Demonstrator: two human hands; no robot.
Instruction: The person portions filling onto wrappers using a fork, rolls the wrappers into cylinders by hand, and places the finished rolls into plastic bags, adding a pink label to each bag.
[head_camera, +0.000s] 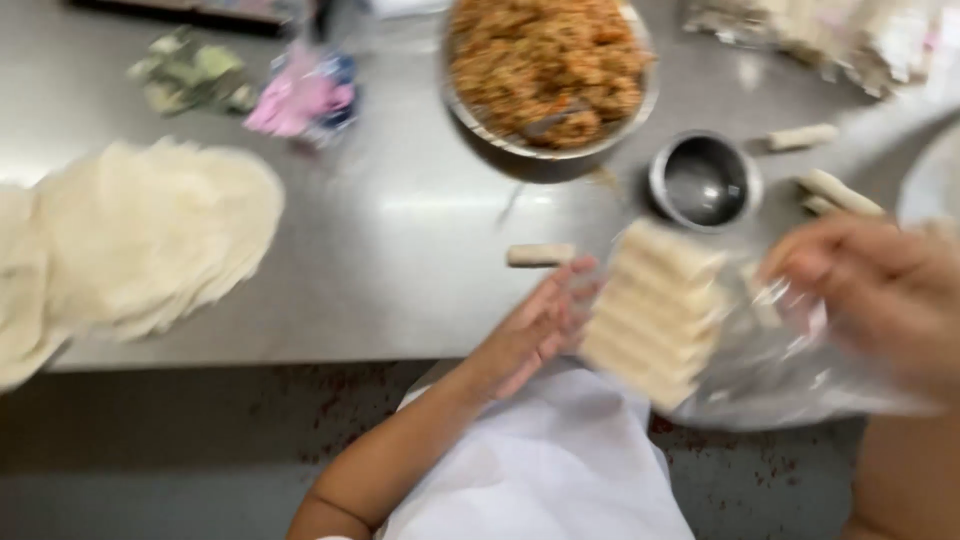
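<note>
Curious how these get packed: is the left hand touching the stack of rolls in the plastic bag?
Touching. The head view shows the left hand with its fingertips pressed against the end of the stack of rolls, no gap between them, though the picture is blurred.

A single head-worn camera looks steeply down from close above the near edge of a steel bench (400, 230), facing away from the person's body, with the floor showing below that edge.

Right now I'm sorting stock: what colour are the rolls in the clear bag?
Pale cream, the rolls stacked side by side in the bag; head view.
</note>
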